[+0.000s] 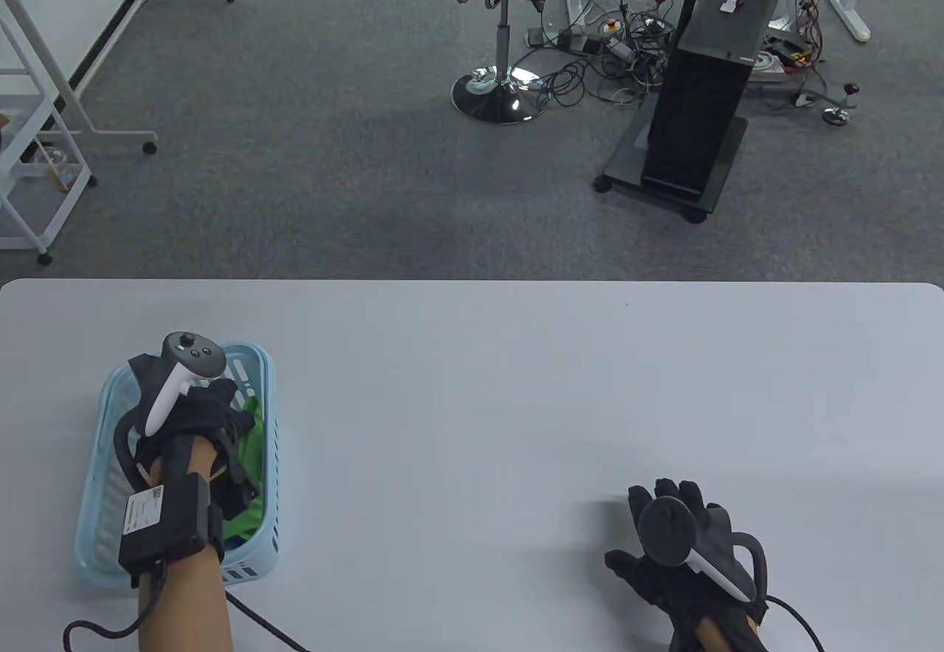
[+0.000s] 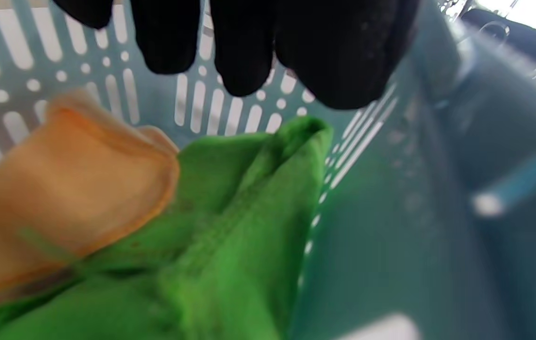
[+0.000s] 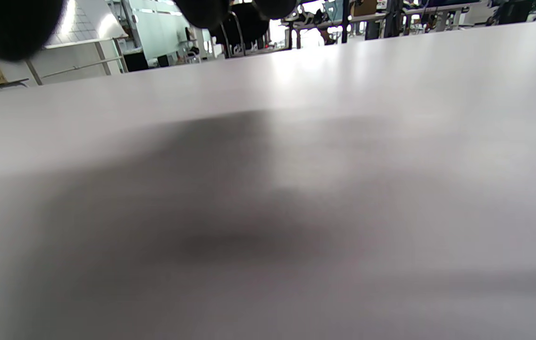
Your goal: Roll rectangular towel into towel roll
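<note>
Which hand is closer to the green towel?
The left hand: it reaches into the blue basket, right above the green towel. The right hand rests far off on the bare table.

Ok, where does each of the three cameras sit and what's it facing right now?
Table view: overhead, looking down at table; both hands show, left hand in blue basket.
Left wrist view: inside basket, fingertips above green towel, orange cloth.
Right wrist view: low over bare tabletop, fingertips.
Shared: basket, green towel.
</note>
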Tool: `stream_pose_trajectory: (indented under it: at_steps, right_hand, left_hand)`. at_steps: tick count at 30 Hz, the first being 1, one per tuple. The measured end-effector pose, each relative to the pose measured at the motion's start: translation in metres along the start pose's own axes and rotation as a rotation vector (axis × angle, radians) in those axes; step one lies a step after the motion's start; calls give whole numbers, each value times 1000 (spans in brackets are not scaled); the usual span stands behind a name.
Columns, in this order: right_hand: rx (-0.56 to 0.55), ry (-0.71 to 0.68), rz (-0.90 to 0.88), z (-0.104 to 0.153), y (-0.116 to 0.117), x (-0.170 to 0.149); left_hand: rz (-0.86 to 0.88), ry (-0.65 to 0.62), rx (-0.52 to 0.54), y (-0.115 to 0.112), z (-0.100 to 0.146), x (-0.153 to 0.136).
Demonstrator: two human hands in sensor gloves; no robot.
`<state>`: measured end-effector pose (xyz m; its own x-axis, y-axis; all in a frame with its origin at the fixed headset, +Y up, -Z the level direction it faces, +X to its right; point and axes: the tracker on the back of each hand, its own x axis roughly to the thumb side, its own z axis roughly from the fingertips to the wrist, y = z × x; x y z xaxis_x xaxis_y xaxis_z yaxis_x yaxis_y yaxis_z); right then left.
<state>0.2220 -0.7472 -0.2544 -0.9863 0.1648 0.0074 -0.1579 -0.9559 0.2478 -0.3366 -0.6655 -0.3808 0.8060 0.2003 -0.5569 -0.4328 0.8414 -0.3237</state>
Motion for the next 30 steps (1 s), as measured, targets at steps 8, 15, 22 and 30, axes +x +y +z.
stream_pose_trajectory:
  at_steps: [8, 15, 22, 30]
  right_hand:
    - [28, 28, 11, -1, -1, -6]
    - [37, 32, 5, -1, -1, -6]
    - [27, 20, -14, 1, -3, -5]
    - [7, -22, -36, 4, -7, 4]
  left_hand:
    - [-127, 68, -146, -16, -34, 4]
    - [-129, 50, -194, -21, -39, 7]
    - [-101, 20, 20, 22, 3, 24]
    - [133, -191, 475, 101, 112, 64]
